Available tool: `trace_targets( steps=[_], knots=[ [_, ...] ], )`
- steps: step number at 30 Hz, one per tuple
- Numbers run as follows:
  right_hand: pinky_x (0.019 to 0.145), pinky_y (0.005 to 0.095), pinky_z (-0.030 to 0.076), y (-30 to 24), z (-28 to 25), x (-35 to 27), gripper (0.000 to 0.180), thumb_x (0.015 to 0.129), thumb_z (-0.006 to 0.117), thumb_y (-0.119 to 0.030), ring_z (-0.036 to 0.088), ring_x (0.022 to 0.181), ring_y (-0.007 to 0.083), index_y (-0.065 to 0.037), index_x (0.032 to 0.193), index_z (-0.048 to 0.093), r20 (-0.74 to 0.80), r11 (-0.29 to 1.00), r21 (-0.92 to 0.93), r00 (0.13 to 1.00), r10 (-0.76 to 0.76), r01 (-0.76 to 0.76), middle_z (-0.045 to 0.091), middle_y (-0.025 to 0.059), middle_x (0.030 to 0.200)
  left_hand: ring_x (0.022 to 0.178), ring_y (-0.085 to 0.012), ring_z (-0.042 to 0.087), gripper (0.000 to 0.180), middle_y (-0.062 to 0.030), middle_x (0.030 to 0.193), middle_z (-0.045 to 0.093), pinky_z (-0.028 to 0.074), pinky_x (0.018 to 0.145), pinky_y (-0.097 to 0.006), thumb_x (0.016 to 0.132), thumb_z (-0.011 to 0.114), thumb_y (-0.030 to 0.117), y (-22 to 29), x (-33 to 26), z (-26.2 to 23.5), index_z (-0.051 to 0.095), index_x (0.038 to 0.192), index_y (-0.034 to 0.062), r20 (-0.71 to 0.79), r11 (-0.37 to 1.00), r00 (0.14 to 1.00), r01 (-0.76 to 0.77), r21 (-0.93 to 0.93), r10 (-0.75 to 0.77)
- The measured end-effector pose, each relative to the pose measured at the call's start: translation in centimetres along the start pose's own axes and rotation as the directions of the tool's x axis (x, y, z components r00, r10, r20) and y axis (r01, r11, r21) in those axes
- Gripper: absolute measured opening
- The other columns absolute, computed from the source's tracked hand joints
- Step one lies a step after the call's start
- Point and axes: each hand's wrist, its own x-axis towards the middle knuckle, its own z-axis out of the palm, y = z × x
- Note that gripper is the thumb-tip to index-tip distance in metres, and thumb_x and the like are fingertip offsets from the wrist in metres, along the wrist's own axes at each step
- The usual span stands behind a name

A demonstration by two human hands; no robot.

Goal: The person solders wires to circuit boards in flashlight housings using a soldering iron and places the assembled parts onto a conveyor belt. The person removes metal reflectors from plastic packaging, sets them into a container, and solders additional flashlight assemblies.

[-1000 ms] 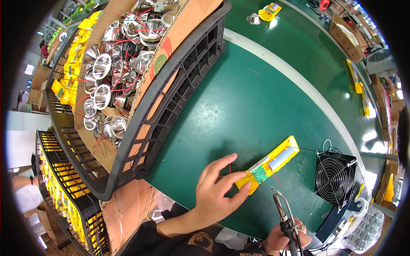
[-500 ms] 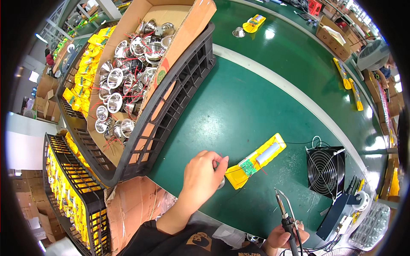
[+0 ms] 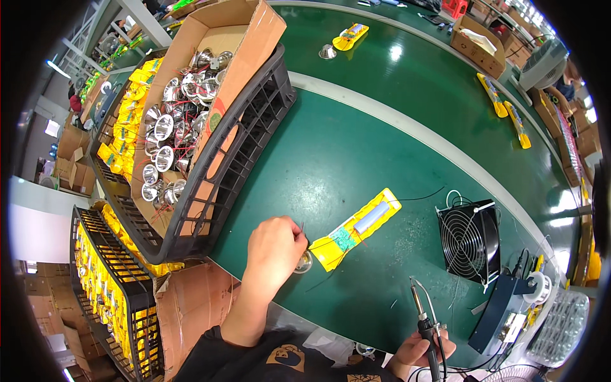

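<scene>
My left hand [image 3: 272, 249] is pinched shut at the left end of a yellow plastic casing, apparently on a thin wire whose dark tip pokes up past the fingertips. Just below those fingers, a silvery reflector cup [image 3: 304, 263] lies partly hidden by the hand. The yellow casing [image 3: 328, 253] rests slantwise on the green table, holding a green circuit board [image 3: 344, 239] and a blue-grey cylindrical cell [image 3: 372, 218]. Thin wires run off both ends. At the lower right, my right hand [image 3: 420, 350] grips a soldering iron [image 3: 425, 323], tip pointing up and away, with a curved metal tube alongside.
A cardboard box [image 3: 242, 57] of reflector cups stands in a black crate [image 3: 219, 191] at left. Another black crate [image 3: 121, 286] holds yellow casings. At right are a black fan [image 3: 470, 242], a dark blue box unit [image 3: 499, 318] and a solder reel [image 3: 538, 288]. Casings lie on the belt [image 3: 420, 70] beyond.
The whole view has shifted, so the table and things on it appear further left. More of the reflector cup shows beside my left hand. The right hand still holds the soldering iron in much the same place.
</scene>
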Motion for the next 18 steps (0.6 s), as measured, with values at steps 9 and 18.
trace_targets(
  steps=[9,18],
  knots=[
    [0.041,0.0213,0.033,-0.1,-0.3,-0.6,0.050,0.075,0.059,-0.050,0.040,0.043,0.0103,-0.008,0.076,0.031,-0.031,0.988,0.015,0.987,0.156,-0.155,0.038,0.0015,0.050,0.069,-0.0291,0.058,0.011,-0.0147,0.074,0.061,0.046,0.062,-0.037,0.066,0.058,0.009,0.3,-0.7,0.4,0.063,0.070,0.0008,-0.013,0.949,0.999,-0.027,0.314,0.032],
    [0.044,0.0210,0.034,0.7,-1.8,-1.6,0.050,0.074,0.059,-0.050,0.040,0.044,0.0105,-0.009,0.078,0.031,0.073,0.957,0.040,0.956,0.283,-0.287,0.038,0.0028,0.052,0.068,-0.0207,0.060,0.010,-0.0128,0.079,0.061,0.047,0.062,-0.028,0.073,0.058,0.003,-1.3,-1.5,0.3,0.055,0.081,-0.0021,-0.089,0.973,0.992,-0.101,-0.206,0.084]
  ],
)
